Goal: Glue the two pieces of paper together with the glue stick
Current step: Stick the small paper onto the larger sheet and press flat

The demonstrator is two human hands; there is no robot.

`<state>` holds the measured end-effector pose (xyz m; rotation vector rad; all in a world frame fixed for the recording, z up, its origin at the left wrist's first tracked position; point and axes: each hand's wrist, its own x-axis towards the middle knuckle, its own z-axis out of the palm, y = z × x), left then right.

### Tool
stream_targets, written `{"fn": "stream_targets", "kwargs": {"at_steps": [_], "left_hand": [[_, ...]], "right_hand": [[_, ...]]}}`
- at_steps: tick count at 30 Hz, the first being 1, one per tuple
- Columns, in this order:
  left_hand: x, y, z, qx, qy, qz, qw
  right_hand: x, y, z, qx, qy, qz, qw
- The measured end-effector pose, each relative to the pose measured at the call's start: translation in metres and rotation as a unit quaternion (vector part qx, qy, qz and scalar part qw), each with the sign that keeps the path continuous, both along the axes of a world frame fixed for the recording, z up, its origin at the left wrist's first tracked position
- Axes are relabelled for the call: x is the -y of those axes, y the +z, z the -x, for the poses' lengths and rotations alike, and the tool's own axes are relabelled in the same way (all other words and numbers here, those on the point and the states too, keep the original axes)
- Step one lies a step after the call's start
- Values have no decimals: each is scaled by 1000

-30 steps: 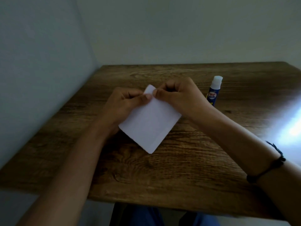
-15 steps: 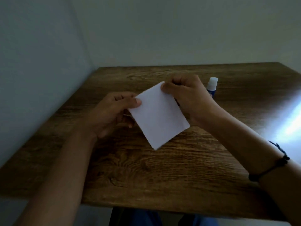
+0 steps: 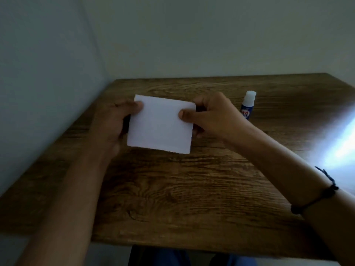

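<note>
White paper (image 3: 160,124) gripped at its edges by left hand (image 3: 113,121) and right hand (image 3: 215,116) above the desk (image 3: 192,189); glue stick (image 3: 247,106) upright at right.

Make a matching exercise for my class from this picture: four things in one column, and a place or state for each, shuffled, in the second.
Things
1. paper
2. glue stick
3. left hand
4. wristband

Places or states
A. stands upright on the table, beyond the right hand
B. worn on the right forearm
C. held by both hands above the table
D. grips the paper's left edge, thumb on top

Pairs: 1-C, 2-A, 3-D, 4-B
</note>
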<state>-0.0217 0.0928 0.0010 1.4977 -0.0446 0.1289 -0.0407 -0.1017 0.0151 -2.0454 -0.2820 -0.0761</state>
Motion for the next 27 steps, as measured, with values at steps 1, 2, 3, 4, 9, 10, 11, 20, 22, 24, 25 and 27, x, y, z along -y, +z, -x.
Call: {"fn": "stream_targets", "kwargs": {"at_steps": [1,2,3,4,9,10,11,20,22,24,25,27], "left_hand": [[-4,0,0,-7,-10,4,1000],[-7,0,1,-9,-39,-14,999],[-9,0,2,-6,-77,-38,996],[-10,-1,3,-3,-110,-60,992],[-4,-2,5,0,-177,-111,978],[-2,-4,6,-5,-195,-135,971],[1,-4,8,-11,-213,-160,964],[7,-4,5,-31,-125,-84,988],[6,-5,2,-27,-89,-47,995],[7,-7,-1,-39,-61,-13,997],[7,-7,-1,-47,-53,-1,997],[8,-8,-1,-57,-65,1,996]], "right_hand": [[1,0,-1,-3,-11,-25,1000],[3,0,-2,-8,-22,-52,998],[5,1,-2,-14,-32,-77,996],[6,1,-2,-18,-39,-93,995],[5,4,4,19,-3,16,1000],[2,3,5,30,16,51,998],[-1,3,6,39,34,79,996],[-1,0,2,15,5,-11,1000],[1,-1,1,-14,1,-62,998],[1,-2,0,-40,0,-123,992],[0,-4,0,-48,0,-153,987],[-3,-6,-2,-65,1,-203,977]]}}
